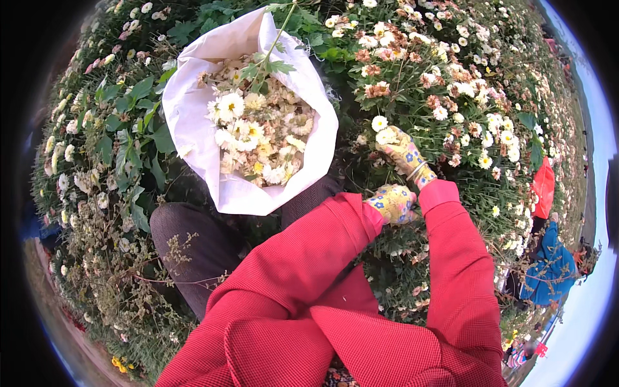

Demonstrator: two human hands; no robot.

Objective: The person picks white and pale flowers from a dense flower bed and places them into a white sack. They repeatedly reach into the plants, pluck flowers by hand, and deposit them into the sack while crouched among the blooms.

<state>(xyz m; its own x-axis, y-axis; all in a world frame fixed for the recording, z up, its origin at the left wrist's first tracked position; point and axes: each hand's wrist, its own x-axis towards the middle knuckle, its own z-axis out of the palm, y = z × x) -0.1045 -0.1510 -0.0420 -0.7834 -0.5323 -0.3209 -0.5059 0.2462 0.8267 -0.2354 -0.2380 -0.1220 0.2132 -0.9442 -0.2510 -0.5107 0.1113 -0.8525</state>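
Observation:
My right hand (407,157), in a flowered yellow glove, reaches into the chrysanthemum plants right of the sack. Its fingers are closed around a pale chrysanthemum bloom (387,137), beside another white bloom (379,123). Just below it, my left hand (392,204), gloved alike, has its fingers curled in; what they hold, if anything, is hidden. A white woven sack (195,129) stands with its mouth wide, up against my knees. Inside lie many picked white and cream flower heads (267,138), some browned. One leafy stem (278,40) hangs over the sack's far rim.
Dense chrysanthemum bushes (464,84) surround me, with white, pink and browned blooms. Broad green leaves (132,103) grow left of the sack. My dark-trousered knee (187,232) is below it. At the right edge, a person in blue (548,267) bends near a red cloth-like thing (543,188).

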